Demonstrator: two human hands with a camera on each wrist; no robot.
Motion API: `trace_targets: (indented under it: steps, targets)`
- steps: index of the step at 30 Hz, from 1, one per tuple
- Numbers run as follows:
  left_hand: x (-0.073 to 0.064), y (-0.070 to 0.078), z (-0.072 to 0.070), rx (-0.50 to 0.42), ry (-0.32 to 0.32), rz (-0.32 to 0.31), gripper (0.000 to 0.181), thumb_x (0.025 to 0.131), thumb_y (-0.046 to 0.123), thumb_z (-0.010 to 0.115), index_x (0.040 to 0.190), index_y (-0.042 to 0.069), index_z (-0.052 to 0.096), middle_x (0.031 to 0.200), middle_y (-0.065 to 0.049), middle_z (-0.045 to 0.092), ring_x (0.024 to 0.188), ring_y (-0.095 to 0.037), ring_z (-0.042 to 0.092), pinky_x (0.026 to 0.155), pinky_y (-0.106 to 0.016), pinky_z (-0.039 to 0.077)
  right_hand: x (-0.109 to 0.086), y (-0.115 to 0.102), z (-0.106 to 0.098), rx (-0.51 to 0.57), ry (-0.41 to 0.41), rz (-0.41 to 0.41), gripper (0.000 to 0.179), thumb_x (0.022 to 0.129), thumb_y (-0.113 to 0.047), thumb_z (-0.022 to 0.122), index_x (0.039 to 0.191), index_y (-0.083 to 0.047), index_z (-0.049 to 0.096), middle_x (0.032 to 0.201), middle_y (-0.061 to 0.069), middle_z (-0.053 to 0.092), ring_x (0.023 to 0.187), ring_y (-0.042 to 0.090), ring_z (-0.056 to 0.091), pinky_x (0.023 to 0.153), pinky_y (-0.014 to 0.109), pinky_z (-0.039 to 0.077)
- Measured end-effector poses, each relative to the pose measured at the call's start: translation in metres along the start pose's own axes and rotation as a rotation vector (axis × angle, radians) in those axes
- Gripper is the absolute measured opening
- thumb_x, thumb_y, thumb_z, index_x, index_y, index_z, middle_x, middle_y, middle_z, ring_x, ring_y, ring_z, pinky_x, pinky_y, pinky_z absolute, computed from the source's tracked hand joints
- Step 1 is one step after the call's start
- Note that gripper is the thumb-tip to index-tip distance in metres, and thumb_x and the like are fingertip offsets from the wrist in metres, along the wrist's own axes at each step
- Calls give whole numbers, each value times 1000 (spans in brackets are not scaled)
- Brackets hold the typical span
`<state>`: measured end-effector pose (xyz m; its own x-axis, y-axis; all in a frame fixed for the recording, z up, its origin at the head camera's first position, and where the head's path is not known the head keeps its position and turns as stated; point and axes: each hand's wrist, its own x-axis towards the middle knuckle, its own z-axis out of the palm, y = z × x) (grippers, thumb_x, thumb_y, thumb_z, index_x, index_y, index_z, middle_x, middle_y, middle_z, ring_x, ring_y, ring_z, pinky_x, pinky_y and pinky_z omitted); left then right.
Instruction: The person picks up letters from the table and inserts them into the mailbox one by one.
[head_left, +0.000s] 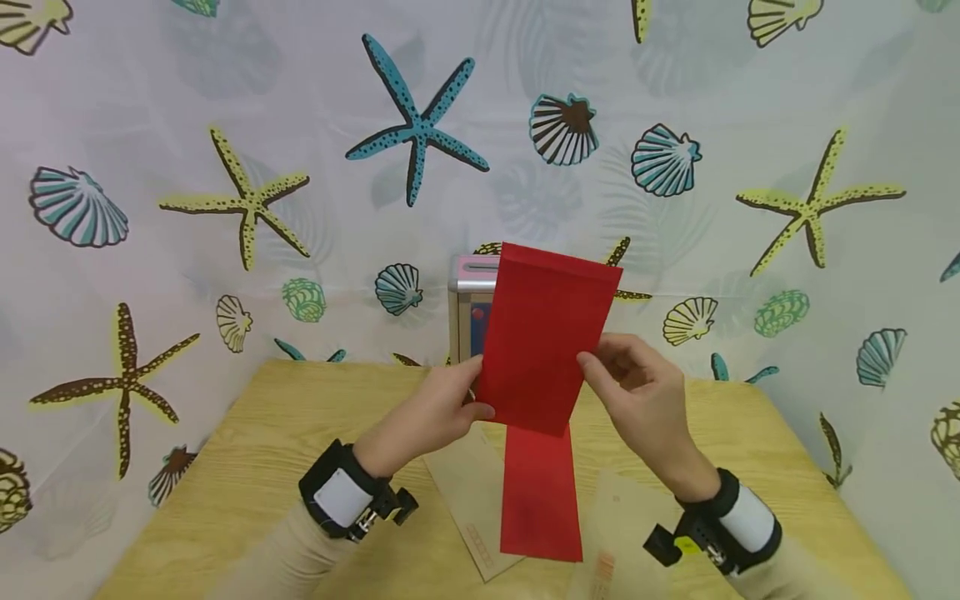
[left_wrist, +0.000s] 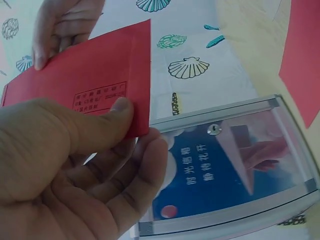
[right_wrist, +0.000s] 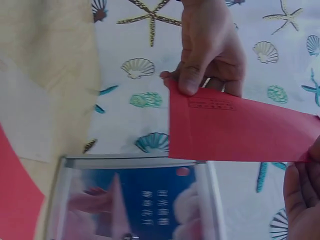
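Note:
A red envelope (head_left: 551, 342) is held up above the table in both hands. My left hand (head_left: 442, 400) pinches its lower left corner, and the thumb lies beside a small printed block in the left wrist view. On the opposite long edge, my right hand (head_left: 645, 400) pinches the paper between thumb and fingers. Behind the raised envelope stands a metal-framed box (head_left: 459, 317) with a slot in its pink top; its blue picture panel (left_wrist: 200, 170) shows in the left wrist view. Another red envelope (head_left: 538, 508) lies on the table below.
Two tan envelopes lie on the wooden table (head_left: 360, 417), one tan envelope (head_left: 468, 508) partly under the lower red one, the other tan envelope (head_left: 622, 533) to its right. A white cloth (head_left: 315, 108) printed with starfish and shells hangs behind and at the sides.

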<state>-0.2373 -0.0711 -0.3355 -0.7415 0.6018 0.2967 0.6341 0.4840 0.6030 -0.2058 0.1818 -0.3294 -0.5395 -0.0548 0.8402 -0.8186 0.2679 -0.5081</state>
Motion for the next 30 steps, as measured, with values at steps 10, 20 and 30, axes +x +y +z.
trace_targets:
  steps: [10,20,30]
  targets:
    - [46,13,-52,25,42,80,28,87,1,70,114,5,64,105,-7,72,87,-13,68,78,-32,58,64,-10,-21,16,52,-73,19,80,17,66,97,9,68,89,10,70,76,18,64,71,18,54]
    - [78,27,-91,131,275,110,13,92,7,65,105,7,60,100,-9,71,78,-14,67,68,-29,58,115,-36,-18,-110,83,-118,10,86,8,64,96,12,65,85,17,69,72,14,63,67,17,51]
    - [109,31,-98,202,399,148,22,96,14,61,117,7,66,110,-7,71,98,-15,64,85,-28,56,152,-30,-8,-171,50,-102,14,90,3,61,100,13,63,92,24,67,78,17,65,78,18,53]
